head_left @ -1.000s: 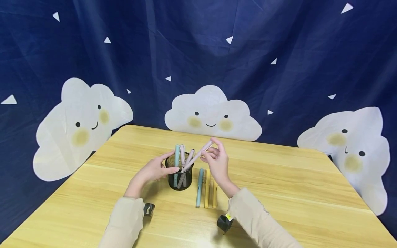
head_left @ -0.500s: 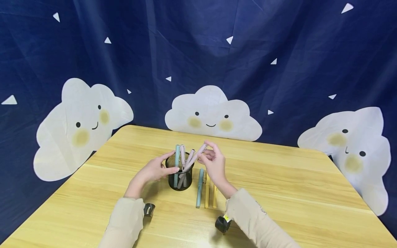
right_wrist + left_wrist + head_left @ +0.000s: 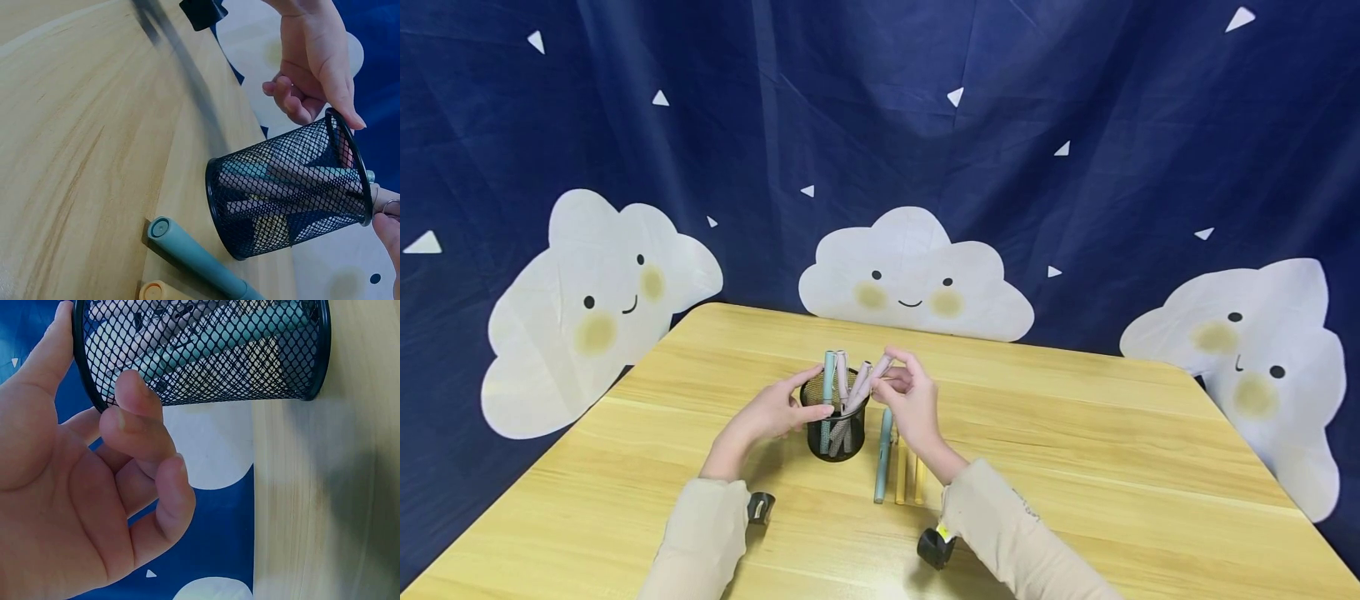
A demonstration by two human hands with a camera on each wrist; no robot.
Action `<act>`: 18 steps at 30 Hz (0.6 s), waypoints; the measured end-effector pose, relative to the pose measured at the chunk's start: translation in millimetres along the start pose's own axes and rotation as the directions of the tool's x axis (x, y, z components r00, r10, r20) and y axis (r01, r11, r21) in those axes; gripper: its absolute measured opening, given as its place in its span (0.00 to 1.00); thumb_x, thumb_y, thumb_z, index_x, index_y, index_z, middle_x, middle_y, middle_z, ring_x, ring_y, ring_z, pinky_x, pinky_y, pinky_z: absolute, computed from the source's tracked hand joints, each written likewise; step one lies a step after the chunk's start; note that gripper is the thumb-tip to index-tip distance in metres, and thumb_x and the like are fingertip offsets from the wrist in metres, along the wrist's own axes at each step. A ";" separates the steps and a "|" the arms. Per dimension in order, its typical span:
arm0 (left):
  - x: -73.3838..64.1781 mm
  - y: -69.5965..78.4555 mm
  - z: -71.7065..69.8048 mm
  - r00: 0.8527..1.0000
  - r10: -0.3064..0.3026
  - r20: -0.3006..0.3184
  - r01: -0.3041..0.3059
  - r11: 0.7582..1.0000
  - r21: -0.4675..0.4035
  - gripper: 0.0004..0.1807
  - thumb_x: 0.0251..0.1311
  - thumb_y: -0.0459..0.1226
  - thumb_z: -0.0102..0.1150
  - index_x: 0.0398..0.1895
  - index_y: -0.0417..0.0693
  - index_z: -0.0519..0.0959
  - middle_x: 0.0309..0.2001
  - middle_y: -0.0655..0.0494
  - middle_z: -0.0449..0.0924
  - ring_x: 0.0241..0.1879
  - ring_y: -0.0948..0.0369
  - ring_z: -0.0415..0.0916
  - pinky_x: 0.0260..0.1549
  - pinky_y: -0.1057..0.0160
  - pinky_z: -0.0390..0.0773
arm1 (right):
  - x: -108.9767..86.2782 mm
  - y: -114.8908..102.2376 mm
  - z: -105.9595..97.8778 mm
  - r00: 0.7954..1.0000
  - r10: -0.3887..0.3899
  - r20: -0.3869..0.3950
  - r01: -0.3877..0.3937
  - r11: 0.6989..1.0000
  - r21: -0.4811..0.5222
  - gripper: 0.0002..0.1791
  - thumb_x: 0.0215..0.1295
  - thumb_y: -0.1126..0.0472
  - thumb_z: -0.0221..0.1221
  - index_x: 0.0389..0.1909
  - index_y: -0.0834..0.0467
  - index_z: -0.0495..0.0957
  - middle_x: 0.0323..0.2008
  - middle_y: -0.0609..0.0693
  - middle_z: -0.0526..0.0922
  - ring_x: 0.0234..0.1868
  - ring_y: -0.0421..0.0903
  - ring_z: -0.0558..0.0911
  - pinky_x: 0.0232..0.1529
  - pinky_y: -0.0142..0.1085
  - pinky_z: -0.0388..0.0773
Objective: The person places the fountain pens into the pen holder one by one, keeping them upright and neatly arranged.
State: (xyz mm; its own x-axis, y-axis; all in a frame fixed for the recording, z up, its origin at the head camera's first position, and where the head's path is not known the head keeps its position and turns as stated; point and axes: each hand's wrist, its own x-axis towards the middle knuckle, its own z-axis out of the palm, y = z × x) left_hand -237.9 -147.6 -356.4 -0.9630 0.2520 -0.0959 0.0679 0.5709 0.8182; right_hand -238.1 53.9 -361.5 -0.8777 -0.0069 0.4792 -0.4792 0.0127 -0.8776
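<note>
A black mesh pen holder (image 3: 837, 435) stands upright on the table. My left hand (image 3: 772, 411) holds it at the rim, thumb on the near side and fingers toward the far side. Between thumb and fingers, my right hand (image 3: 916, 407) pinches a pale lilac pen (image 3: 877, 375), which slants down into the holder, its lower end behind the mesh. Inside stand a teal pen (image 3: 829, 375) and two other lilac pens (image 3: 842, 375). In the left wrist view, several fingers (image 3: 147, 434) curl beside the mesh wall.
Right of the holder, a teal pen (image 3: 882, 467) and two yellow pens (image 3: 901, 475) lie side by side on the wooden table (image 3: 1075, 467), partly under my right hand. A blue cloth with cloud faces (image 3: 916, 275) hangs behind the table.
My right hand has moved left and slightly down, sliding the lilac pen deeper into the holder. The left hand and holder have stayed put.
</note>
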 end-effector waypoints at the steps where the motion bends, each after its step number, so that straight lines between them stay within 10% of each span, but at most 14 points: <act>1: 0.0 0.0 -0.1 1.000 0.000 0.001 0.000 1.000 -0.003 0.42 0.48 0.51 0.63 0.67 0.58 0.56 0.16 0.52 0.68 0.14 0.61 0.62 0.14 0.66 0.64 | -0.1 0.5 0.4 1.000 -0.004 0.001 0.004 1.000 -0.008 0.22 0.50 0.79 0.58 0.50 0.70 0.69 0.30 0.67 0.78 0.29 0.61 0.78 0.29 0.36 0.78; 18: -0.8 0.8 -0.6 1.000 -0.011 0.008 0.011 1.000 -0.013 0.43 0.48 0.51 0.63 0.68 0.58 0.55 0.15 0.53 0.67 0.14 0.62 0.62 0.14 0.67 0.64 | -2.1 2.3 1.5 0.999 -0.040 0.033 0.041 0.999 -0.029 0.21 0.51 0.78 0.58 0.49 0.72 0.70 0.32 0.68 0.77 0.33 0.61 0.79 0.33 0.35 0.78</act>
State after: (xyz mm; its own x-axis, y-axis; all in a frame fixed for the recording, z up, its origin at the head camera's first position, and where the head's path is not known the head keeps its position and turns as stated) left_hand -237.2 -147.9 -355.3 -0.9616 0.2518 -0.1089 0.0542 0.5635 0.8243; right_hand -237.4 52.4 -364.6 -0.8574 -0.0401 0.5131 -0.5145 0.0414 -0.8565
